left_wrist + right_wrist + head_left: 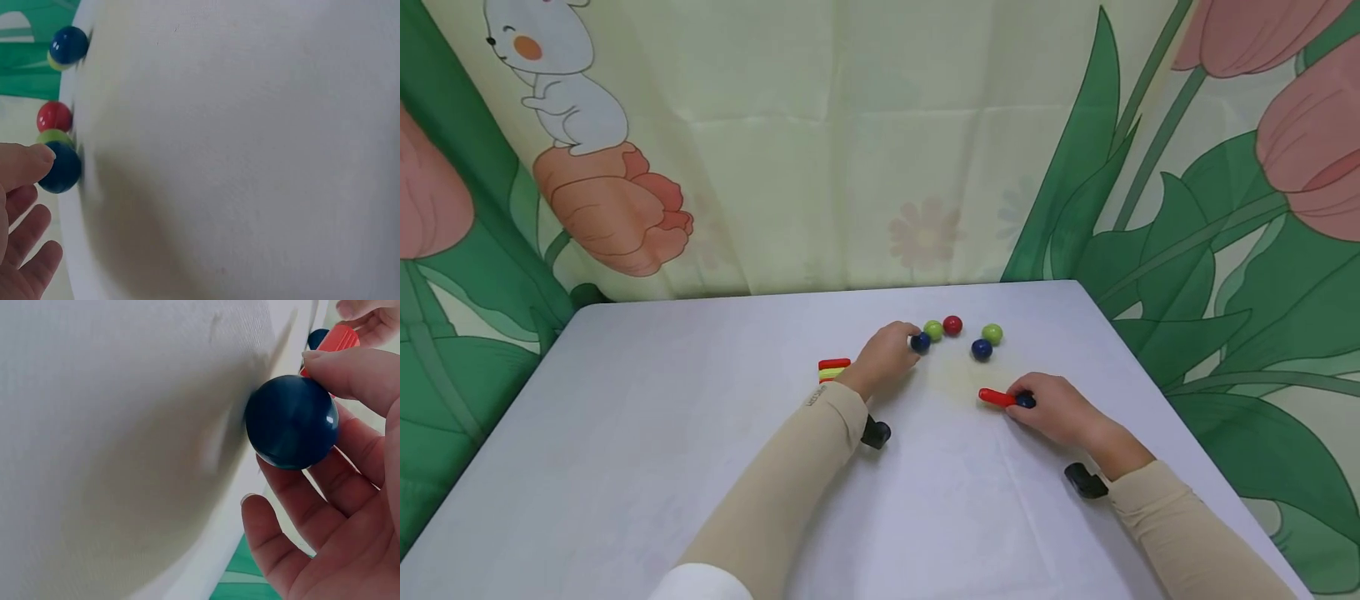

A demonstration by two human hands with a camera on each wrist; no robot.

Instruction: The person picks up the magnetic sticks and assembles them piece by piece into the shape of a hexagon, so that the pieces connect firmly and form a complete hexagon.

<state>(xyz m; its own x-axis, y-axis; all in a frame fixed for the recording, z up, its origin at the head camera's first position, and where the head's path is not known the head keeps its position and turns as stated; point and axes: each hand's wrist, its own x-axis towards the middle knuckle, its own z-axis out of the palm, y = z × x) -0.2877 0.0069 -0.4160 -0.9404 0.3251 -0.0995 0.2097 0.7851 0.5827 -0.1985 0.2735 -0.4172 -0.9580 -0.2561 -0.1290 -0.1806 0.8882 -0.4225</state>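
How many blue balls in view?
3: a blue ball at the left hand, another in the right hand with a red stick, a third on the table near a green ball. Others may be hidden.

The left arm [782, 492] reaches up from the bottom edge to just below the frame's centre, the left hand [886, 354] pinching with its thumb [25, 164]. The right arm [1195, 533] slants in from the lower right corner; the right hand [1056, 408] grips between thumb and fingers [303, 503].
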